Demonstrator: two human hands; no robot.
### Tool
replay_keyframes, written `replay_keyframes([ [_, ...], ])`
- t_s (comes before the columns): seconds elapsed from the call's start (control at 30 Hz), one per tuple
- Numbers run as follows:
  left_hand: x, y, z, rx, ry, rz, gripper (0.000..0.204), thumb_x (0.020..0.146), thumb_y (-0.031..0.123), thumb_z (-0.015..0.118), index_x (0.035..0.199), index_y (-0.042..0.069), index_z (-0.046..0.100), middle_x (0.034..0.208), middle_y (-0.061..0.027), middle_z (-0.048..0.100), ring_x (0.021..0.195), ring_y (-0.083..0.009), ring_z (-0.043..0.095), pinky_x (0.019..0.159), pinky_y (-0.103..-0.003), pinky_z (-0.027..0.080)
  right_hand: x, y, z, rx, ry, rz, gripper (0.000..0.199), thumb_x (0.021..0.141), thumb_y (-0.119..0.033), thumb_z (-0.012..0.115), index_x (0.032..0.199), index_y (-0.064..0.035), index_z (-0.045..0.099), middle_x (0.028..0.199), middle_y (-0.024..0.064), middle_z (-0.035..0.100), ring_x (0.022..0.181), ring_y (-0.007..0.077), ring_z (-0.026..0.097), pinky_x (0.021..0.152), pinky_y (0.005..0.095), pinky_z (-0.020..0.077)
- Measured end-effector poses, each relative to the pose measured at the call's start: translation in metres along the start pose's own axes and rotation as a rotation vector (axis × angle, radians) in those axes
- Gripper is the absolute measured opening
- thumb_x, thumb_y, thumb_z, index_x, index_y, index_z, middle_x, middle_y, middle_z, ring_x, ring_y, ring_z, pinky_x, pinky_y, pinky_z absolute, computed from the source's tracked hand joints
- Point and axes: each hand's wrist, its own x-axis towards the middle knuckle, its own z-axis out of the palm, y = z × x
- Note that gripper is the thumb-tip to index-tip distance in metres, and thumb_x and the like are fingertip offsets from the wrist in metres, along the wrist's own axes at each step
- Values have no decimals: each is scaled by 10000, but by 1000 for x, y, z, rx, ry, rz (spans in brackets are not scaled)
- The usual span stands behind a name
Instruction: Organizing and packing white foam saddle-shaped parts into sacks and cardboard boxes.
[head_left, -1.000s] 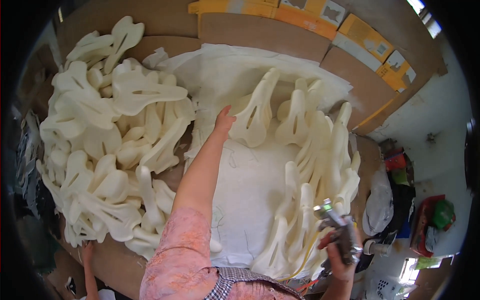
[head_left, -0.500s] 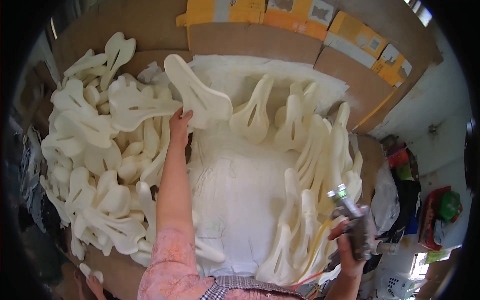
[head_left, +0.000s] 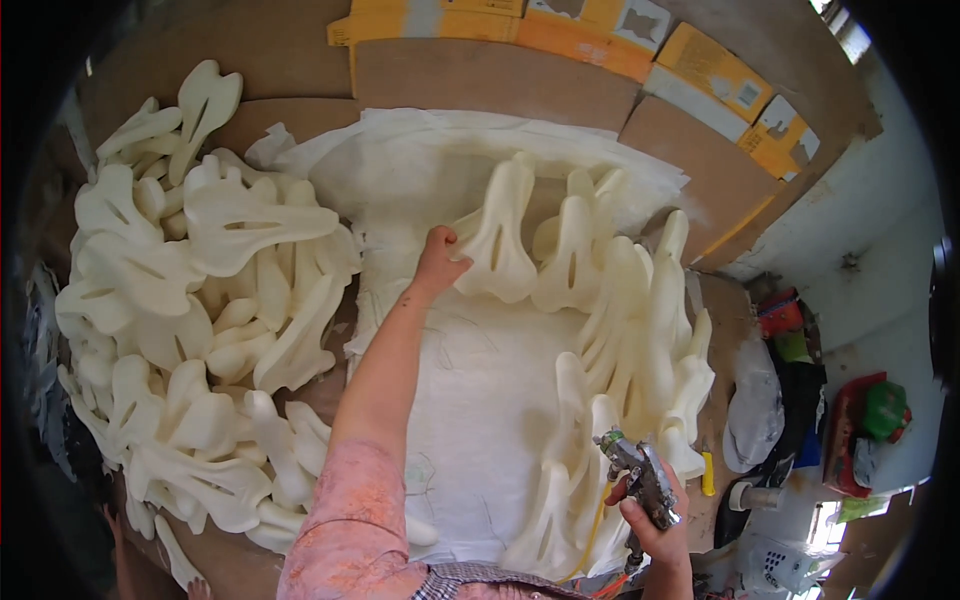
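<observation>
My right hand (head_left: 663,532) clamps a silvery metal spray gun (head_left: 650,490), left hand's (head_left: 436,266) grip unclear; cream foam saddles (head_left: 625,325) line white sheet's (head_left: 470,410) right edge, heap (head_left: 195,300) remains.

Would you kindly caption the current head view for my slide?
Left hand at a pale saddle-shaped piece, right hand holding a spray gun.

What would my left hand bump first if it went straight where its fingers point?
Probably the pale slotted piece just right of your left hand; they may be touching, but depth is unclear.
</observation>
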Motion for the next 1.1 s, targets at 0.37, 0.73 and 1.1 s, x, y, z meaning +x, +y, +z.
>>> replay_keyframes([
  [0.37,-56,5,-94,-240,293,-190,450,646,78,704,1066,-17,572,978,-116,615,887,-201,577,782,-295,464,9,-49,9,125,244,-231,645,760,-129,675,1289,31,343,872,100,584,719,171,594,651,316,521],
  [0.73,-7,24,-78,-723,-28,-231,511,596,5,651,1095,-27,547,1026,-74,589,932,-170,553,850,-279,424,31,-12,3,75,111,-51,510,796,-49,619,1251,32,403,839,80,579,715,136,582,650,276,515],
  [1.1,33,30,-11,190,-264,153,481,467,258,736,870,21,619,971,-171,515,957,-308,498,817,-346,444,12,41,16,101,48,110,578,764,-149,673,1245,36,411,856,93,599,757,161,604,722,294,493],
])
